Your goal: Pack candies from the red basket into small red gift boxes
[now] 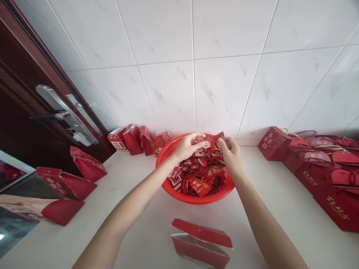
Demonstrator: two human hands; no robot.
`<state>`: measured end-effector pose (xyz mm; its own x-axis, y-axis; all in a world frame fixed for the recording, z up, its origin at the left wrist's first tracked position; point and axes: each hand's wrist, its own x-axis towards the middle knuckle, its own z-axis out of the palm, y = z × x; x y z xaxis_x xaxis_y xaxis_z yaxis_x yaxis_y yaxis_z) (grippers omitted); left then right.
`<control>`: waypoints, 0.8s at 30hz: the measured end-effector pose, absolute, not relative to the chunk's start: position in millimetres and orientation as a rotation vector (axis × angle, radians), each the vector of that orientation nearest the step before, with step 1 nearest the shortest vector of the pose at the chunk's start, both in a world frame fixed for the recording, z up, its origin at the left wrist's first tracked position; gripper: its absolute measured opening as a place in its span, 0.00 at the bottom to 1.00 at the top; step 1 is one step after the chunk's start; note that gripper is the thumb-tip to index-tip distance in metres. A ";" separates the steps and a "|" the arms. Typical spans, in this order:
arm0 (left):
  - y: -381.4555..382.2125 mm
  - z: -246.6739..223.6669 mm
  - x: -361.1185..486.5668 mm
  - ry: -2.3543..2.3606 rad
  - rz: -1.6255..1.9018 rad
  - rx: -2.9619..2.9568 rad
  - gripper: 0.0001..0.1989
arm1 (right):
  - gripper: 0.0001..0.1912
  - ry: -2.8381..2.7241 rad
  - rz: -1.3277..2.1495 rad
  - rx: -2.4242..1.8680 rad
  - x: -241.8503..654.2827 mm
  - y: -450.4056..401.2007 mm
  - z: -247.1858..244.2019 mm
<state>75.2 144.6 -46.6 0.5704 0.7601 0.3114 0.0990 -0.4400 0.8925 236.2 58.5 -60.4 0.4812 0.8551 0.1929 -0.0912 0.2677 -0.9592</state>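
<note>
A red plastic basket (pixel 198 200) holds a heap of small red wrapped packets (pixel 198 183), many with printed lettering or pictures. My left hand (pixel 188 146) is over its back left side, thumb and fingers curled at a red packet with a white round mark (pixel 206 144). Over the back right side, my right hand (pixel 232 154) pinches another red packet (pixel 219 137) between thumb and fingers. The two packets are side by side, and fingers partly hide them. Close in front of the basket stands a red paper gift box (pixel 200 248) with its top open.
Several red paper boxes (pixel 133 140) stand along the tiled wall, left of the basket. More red boxes (pixel 67 183) line the left edge, near a dark door (pixel 25 74) with a metal handle. Rows of red gift boxes with cord handles (pixel 311 175) fill the right side.
</note>
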 end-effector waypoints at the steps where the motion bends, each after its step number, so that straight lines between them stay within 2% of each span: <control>1: 143.7 -46.3 78.9 0.723 0.909 1.898 0.17 | 0.22 -0.859 0.765 -1.109 235.9 58.2 -60.0; 7: 141.1 -47.2 90.6 0.844 0.838 1.833 0.17 | 0.25 -0.766 0.668 -1.020 240.0 61.4 -63.9; 11: 137.1 -54.0 89.5 0.798 0.361 2.063 0.12 | 0.23 -0.652 0.531 -0.939 242.3 64.3 -66.2; 12: 133.9 -57.0 90.8 0.739 0.203 2.162 0.13 | 0.22 -0.651 0.531 -0.935 242.3 64.6 -66.5; 14: 125.5 -63.6 96.9 0.645 -0.036 2.363 0.22 | 0.21 -0.663 0.541 -0.941 242.1 64.6 -66.9; 16: 117.9 -69.1 106.3 0.663 -0.155 2.548 0.32 | 0.21 -0.676 0.543 -0.953 241.7 64.6 -67.5; 17: 115.8 -70.5 111.4 0.697 -0.196 2.624 0.34 | 0.21 -0.680 0.546 -0.958 241.6 64.6 -67.9; 18: 115.3 -70.7 116.1 0.731 -0.231 2.684 0.33 | 0.21 -0.683 0.549 -0.962 241.5 64.7 -68.4; 24: 137.0 -54.1 121.8 0.967 -0.356 2.814 0.13 | 0.21 -0.698 0.571 -0.991 241.3 63.4 -67.2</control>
<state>121.8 137.0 -54.1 0.7646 0.5857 -0.2688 0.6201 -0.7823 0.0593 241.3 63.4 -67.2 0.6510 0.7118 0.2638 -0.1177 0.4379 -0.8913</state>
